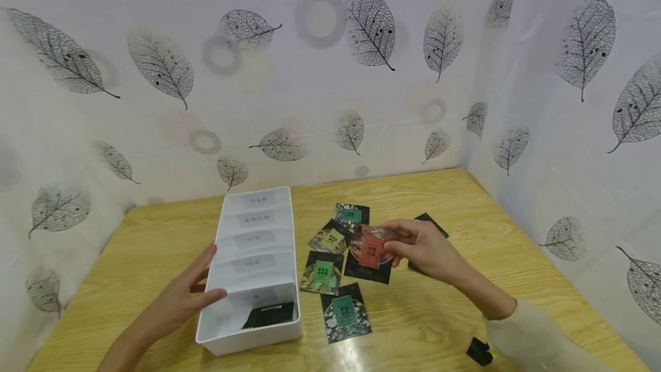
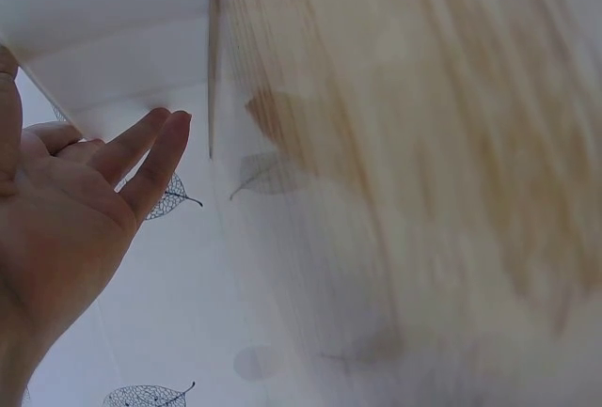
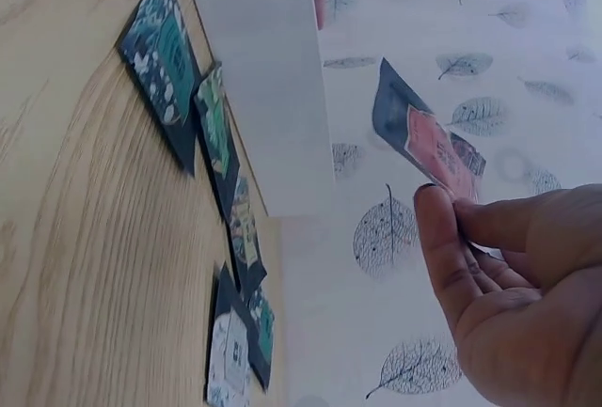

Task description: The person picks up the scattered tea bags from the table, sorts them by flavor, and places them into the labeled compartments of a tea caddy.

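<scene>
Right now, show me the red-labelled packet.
The packet pinched in the right hand; the four packets beside the box have teal, green or yellow labels.

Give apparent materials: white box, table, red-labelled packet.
White box: probably plastic, satin; smooth walls, rounded corners.
Table: wood or laminate, glossy; grain, bright glare.
Red-labelled packet: likely plastic film or coated paper; thin, flat, printed; finish unclear.

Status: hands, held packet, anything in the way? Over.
Right hand pinches red-labelled packet above table. Left hand at white box. Other packets lie between.
</scene>
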Demonstrator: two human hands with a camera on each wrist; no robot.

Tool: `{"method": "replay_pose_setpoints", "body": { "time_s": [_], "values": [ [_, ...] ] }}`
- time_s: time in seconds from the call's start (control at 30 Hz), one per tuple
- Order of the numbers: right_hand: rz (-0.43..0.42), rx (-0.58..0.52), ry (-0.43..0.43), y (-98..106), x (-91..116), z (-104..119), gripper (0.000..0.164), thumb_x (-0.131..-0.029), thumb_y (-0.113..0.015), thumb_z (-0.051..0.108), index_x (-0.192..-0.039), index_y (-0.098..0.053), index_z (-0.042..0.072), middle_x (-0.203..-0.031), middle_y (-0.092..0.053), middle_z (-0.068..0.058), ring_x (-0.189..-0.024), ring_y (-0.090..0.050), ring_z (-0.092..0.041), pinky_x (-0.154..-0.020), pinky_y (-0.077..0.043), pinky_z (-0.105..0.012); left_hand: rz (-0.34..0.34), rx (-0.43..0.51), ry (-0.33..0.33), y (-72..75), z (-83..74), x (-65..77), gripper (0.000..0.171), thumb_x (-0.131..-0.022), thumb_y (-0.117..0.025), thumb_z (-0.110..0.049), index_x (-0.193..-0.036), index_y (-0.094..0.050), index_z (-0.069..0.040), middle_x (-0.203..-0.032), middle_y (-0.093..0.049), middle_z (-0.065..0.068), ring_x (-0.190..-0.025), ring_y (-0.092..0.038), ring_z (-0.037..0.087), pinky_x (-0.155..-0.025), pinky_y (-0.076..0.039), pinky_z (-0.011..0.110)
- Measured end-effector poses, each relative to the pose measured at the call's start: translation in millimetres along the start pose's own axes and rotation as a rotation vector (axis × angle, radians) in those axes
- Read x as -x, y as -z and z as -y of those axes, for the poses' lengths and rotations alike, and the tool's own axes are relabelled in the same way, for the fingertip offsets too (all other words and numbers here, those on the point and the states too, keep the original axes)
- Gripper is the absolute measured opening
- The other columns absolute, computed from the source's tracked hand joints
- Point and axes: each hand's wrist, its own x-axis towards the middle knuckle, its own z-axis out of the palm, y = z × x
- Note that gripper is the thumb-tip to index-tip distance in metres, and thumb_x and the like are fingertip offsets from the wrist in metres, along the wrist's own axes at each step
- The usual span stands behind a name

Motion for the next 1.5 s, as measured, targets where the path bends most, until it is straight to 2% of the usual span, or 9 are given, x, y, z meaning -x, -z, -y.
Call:
{"method": "replay_pose_setpoints", "body": {
  "time_s": [0.23, 0.43, 0.57, 0.67, 0.8, 0.9, 1.1, 1.33, 1.5],
  "values": [
    [-0.056, -0.07, 0.084, -26, -11, 15, 0.038, -0.101, -0.064, -0.001, -0.138, -0.058, -0.006, -0.099, -0.076, -0.015, -0.072, -0.072, -0.019, -0.063, -0.059, -0.034, 0.008, 0.018, -0.01, 1.0, -0.7, -1.0, 0.095, -0.1, -0.072, -0.022, -0.167, -0.006, -0.01, -0.167, -0.013, 0.031, -0.129, -0.054, 0.047, -0.088, -0.053, 0.025],
    [-0.15, 0.004, 0.28, -66, -23, 36, 0.035, -0.095, -0.072, -0.002, -0.129, -0.068, 0.003, -0.094, -0.077, -0.007, -0.07, -0.072, -0.013, -0.062, -0.06, -0.032, 0.008, 0.027, -0.019, 0.6, -0.9, -1.3, 0.095, -0.1, -0.072, -0.021, -0.167, -0.006, -0.008, -0.167, -0.013, 0.032, -0.128, -0.054, 0.047, -0.088, -0.053, 0.024],
    [-0.171, 0.121, 0.505, -96, -30, 46, 0.039, -0.09, -0.075, -0.009, -0.126, -0.069, 0.004, -0.107, -0.076, -0.009, -0.079, -0.072, -0.01, -0.065, -0.058, -0.022, 0.016, 0.026, 0.004, -0.3, -0.8, -2.0, 0.095, -0.1, -0.071, -0.025, -0.167, -0.005, -0.011, -0.169, -0.008, 0.028, -0.134, -0.048, 0.051, -0.091, -0.053, 0.027],
    [-0.185, 0.274, 0.688, -115, -34, 50, 0.042, -0.087, -0.077, -0.011, -0.125, -0.069, 0.003, -0.11, -0.075, -0.009, -0.087, -0.072, -0.01, -0.072, -0.054, -0.015, 0.02, 0.025, 0.024, -0.5, -1.9, -2.3, 0.096, -0.1, -0.071, -0.028, -0.167, -0.004, -0.012, -0.169, -0.007, 0.027, -0.136, -0.045, 0.053, -0.094, -0.055, 0.036],
    [-0.203, 0.482, 0.865, -135, -35, 54, 0.042, -0.085, -0.077, -0.009, -0.124, -0.069, 0.003, -0.104, -0.074, -0.006, -0.087, -0.071, -0.01, -0.08, -0.051, -0.01, 0.019, 0.009, 0.027, 0.1, -3.8, -2.7, 0.095, -0.101, -0.07, -0.029, -0.168, -0.004, -0.015, -0.169, -0.007, 0.027, -0.136, -0.044, 0.055, -0.095, -0.055, 0.049],
    [-0.175, 0.605, 0.954, -147, -33, 53, 0.038, -0.09, -0.074, -0.005, -0.126, -0.069, 0.003, -0.104, -0.072, -0.005, -0.09, -0.072, -0.01, -0.084, -0.051, -0.011, 0.016, 0.009, 0.022, 0.1, -3.8, -2.2, 0.095, -0.101, -0.07, -0.029, -0.168, -0.005, -0.016, -0.17, -0.008, 0.026, -0.136, -0.045, 0.054, -0.094, -0.055, 0.043],
    [-0.071, 0.751, 1.025, -162, -29, 49, 0.032, -0.1, -0.067, 0.005, -0.132, -0.068, 0.008, -0.108, -0.069, -0.001, -0.089, -0.067, -0.006, -0.078, -0.047, -0.006, 0.013, 0.04, -0.005, -0.1, -2.5, -0.8, 0.094, -0.1, -0.071, -0.024, -0.167, -0.005, -0.013, -0.17, -0.007, 0.026, -0.136, -0.046, 0.052, -0.089, -0.053, 0.025],
    [-0.06, 0.745, 1.04, -169, -32, 45, 0.031, -0.104, -0.062, 0.007, -0.135, -0.067, 0.009, -0.11, -0.069, 0.0, -0.088, -0.066, -0.005, -0.076, -0.045, -0.003, 0.008, 0.043, -0.03, -0.5, -1.4, -0.4, 0.094, -0.101, -0.071, -0.022, -0.168, -0.006, -0.015, -0.17, -0.008, 0.025, -0.136, -0.045, 0.052, -0.088, -0.054, 0.026],
    [0.058, 0.834, 1.064, -173, -31, 38, 0.026, -0.107, -0.059, 0.013, -0.131, -0.069, 0.013, -0.106, -0.067, 0.004, -0.09, -0.062, -0.004, -0.08, -0.046, -0.006, 0.007, 0.038, -0.04, -0.2, -1.6, -1.3, 0.093, -0.1, -0.07, -0.02, -0.167, -0.006, -0.011, -0.17, -0.007, 0.025, -0.137, -0.044, 0.051, -0.088, -0.054, 0.026]
  ]
}}
